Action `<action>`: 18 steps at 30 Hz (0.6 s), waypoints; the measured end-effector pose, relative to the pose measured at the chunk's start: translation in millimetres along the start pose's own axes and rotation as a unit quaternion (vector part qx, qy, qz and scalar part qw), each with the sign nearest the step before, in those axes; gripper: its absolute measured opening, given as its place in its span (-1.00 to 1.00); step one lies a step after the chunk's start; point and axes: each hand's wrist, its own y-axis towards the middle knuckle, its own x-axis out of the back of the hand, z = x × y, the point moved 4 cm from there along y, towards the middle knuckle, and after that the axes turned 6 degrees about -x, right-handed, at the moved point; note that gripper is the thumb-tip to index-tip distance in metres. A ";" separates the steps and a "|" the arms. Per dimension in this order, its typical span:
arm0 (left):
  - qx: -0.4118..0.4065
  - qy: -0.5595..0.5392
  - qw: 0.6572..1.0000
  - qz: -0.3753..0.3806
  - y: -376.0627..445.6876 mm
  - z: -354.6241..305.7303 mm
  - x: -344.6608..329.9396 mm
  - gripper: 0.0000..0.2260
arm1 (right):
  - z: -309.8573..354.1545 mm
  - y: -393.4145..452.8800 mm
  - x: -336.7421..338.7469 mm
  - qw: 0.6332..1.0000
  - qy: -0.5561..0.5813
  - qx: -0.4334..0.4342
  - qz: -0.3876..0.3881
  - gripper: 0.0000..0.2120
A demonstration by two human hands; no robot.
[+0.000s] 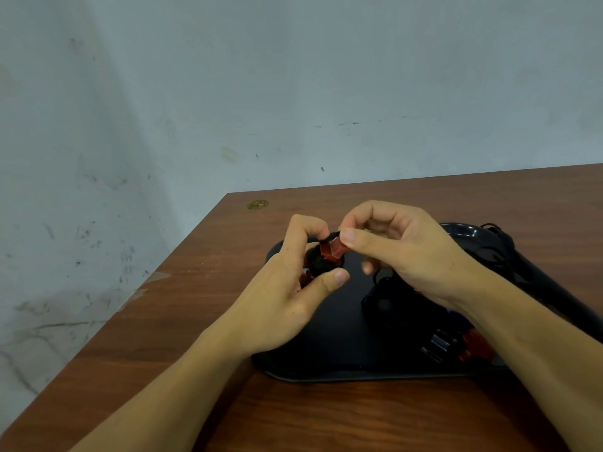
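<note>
Above a dark tray on the wooden table, my left hand grips a small black round part between its thumb and curled fingers. A red translucent piece sits on top of that black part. My right hand pinches the red piece between thumb and forefinger. The two hands almost touch over the tray's far left part. What joins the red piece to the black part is hidden by my fingers.
More black parts and a red part lie on the tray's right side, partly under my right forearm. A long black object reaches off to the right. The table's left edge runs close to a grey wall.
</note>
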 end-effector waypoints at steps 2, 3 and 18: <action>0.012 -0.011 1.000 0.000 -0.1 0.8 0.0 -0.71 | 1.0 -0.9 -2.3 1.000 -0.005 0.019 0.001 -0.83; 0.016 -0.017 1.000 0.000 -0.1 1.0 -0.2 -0.71 | 1.7 -1.0 -2.0 0.999 -0.018 0.031 -0.007 -0.80; 0.044 -0.040 0.997 -0.043 1.1 -0.3 2.1 -0.69 | 8.6 -5.9 -9.2 0.959 -0.216 0.165 -0.084 -0.86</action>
